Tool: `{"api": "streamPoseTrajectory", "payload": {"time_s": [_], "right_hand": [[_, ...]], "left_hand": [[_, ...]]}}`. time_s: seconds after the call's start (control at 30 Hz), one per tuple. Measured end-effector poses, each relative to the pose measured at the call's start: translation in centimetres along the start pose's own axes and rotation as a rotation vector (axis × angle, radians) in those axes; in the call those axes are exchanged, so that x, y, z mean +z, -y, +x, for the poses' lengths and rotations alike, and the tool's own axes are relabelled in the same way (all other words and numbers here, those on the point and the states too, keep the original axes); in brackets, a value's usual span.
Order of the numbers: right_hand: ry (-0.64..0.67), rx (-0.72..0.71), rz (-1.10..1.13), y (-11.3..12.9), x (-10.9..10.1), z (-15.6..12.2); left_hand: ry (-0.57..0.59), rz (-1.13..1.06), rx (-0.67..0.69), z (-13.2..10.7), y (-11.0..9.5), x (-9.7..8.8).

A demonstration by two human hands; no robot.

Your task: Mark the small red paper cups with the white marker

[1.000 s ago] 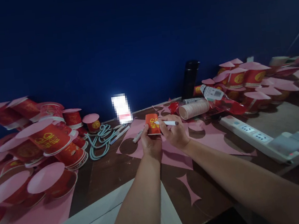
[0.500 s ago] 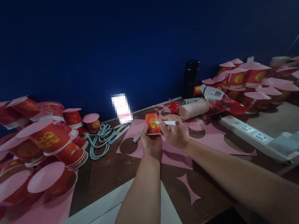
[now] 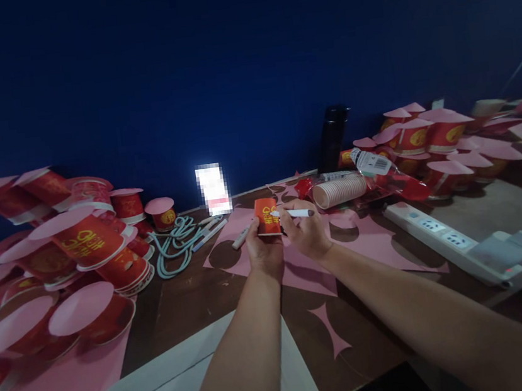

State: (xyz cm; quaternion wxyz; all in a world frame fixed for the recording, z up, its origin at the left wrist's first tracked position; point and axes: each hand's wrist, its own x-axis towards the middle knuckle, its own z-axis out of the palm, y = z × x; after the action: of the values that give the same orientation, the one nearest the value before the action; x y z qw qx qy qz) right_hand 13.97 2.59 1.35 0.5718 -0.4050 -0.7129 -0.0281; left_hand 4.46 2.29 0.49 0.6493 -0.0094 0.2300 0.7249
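Note:
My left hand (image 3: 264, 253) is closed around the lower part of a red paper cup (image 3: 267, 214) with yellow characters on its side. The cup is held up over the table's middle, its pale rim toward me. In my right hand (image 3: 308, 235) is a white marker (image 3: 300, 213) with a dark end, pinched between thumb and fingers, its tip at the cup's printed side. Whether the tip touches the cup I cannot tell. Beneath both hands lies pink paper (image 3: 306, 272) with round holes cut out of it.
Red cups topped with pink discs crowd the left (image 3: 88, 239) and the right (image 3: 413, 135). A coiled pale cable (image 3: 173, 257), a lit phone (image 3: 212, 189), stacked cups (image 3: 340, 191), a black flask (image 3: 331, 139) and a power strip (image 3: 437, 234) surround my hands. A box-like white edge (image 3: 168, 372) is near me.
Both hands keep their hold on the cup and the marker. The marker and right hand have shifted very slightly to the right; everything else looks the same.

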Motion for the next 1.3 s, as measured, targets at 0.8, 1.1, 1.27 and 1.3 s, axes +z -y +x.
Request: {"api": "streamPoseTrajectory", "payload": {"time_s": [0.8, 1.1, 1.27, 1.3], "right_hand": [[-0.017, 0.047, 0.070, -0.2, -0.3, 0.3], [-0.013, 0.054, 0.038, -0.5, -0.2, 0.2], [0.014, 0.086, 0.042, -0.3, -0.3, 0.2], [0.017, 0.088, 0.045, -0.3, -0.3, 0.2]], "left_hand": [[0.072, 0.042, -0.010, 0.5, 0.6, -0.7], [0.062, 0.061, -0.006, 0.5, 0.7, -0.8], [0.079, 0.062, 0.006, 0.9, 0.8, -1.2], [0.079, 0.063, 0.014, 0.9, 0.8, -1.2]]}}
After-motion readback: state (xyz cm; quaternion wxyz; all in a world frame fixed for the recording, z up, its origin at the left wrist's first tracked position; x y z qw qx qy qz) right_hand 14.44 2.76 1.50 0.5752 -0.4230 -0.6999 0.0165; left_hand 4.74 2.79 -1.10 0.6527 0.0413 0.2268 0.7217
